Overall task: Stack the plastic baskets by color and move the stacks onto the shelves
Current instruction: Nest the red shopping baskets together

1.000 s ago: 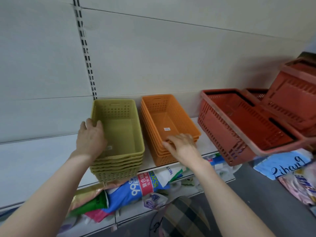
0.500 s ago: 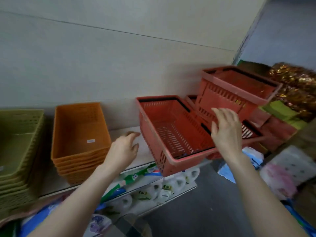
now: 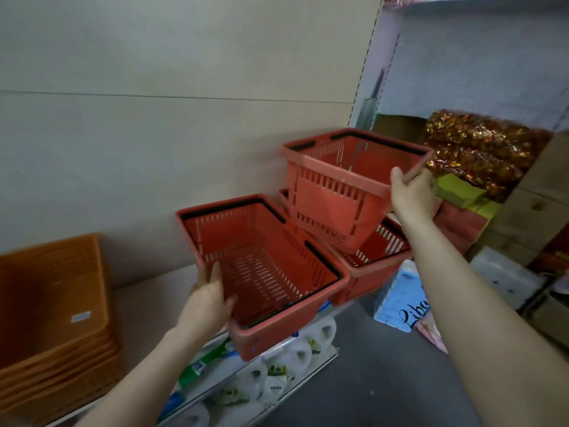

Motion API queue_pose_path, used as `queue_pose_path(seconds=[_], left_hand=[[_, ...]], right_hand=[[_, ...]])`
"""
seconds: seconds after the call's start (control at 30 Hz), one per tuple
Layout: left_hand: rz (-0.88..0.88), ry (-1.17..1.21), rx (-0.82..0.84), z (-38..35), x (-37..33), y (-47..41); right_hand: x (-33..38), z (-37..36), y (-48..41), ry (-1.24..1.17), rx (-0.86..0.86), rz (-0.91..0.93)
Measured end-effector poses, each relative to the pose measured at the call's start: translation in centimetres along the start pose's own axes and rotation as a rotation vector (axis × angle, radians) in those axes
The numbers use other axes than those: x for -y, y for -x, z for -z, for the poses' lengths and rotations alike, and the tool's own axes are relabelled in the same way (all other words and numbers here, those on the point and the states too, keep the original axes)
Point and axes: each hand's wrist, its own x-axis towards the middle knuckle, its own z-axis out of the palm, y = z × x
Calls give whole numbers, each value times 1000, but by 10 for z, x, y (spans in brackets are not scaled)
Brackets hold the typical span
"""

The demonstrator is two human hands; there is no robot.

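Note:
Three red shopping baskets with black handles are at the right end of the shelf [image 3: 147, 300]. My left hand [image 3: 209, 300] grips the near left rim of the front red basket [image 3: 264, 272], which overhangs the shelf edge. My right hand [image 3: 411, 192] holds the right rim of the upper red basket [image 3: 338, 192], tilted and resting in a third red basket [image 3: 375, 260] beneath it. A stack of orange baskets [image 3: 52, 309] sits on the shelf at the left.
Below the shelf lie white detergent jugs [image 3: 277, 374] and packets. A blue tissue pack [image 3: 400, 297] stands on the grey floor at right. Gold foil bags [image 3: 480, 149], boxes and cartons crowd the right shelving.
The view has swung right, away from the green stack. My hands have left the green and orange stacks; the left now grips the front red basket, the right the upper one.

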Motion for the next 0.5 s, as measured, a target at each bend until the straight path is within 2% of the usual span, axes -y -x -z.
queue_pose_path(seconds=[0.07, 0.13, 0.2, 0.27, 0.37, 0.5], left_hand=[[96, 76, -19, -8, 0, -3], [232, 150, -31, -16, -2, -7], [326, 243, -64, -19, -9, -6], [372, 344, -169, -21, -17, -2], [439, 435, -283, -22, -22, 4], [507, 514, -325, -20, -26, 10]], right_hand=[[-3, 3, -21, -321, 191, -331], [-6, 4, -37, -451, 409, -508], [-8, 2, -55, -406, 509, -493], [-14, 0, -69, -408, 552, -460], [-27, 0, -73, -501, 629, -457], [-37, 11, -55, -663, 729, -426]])
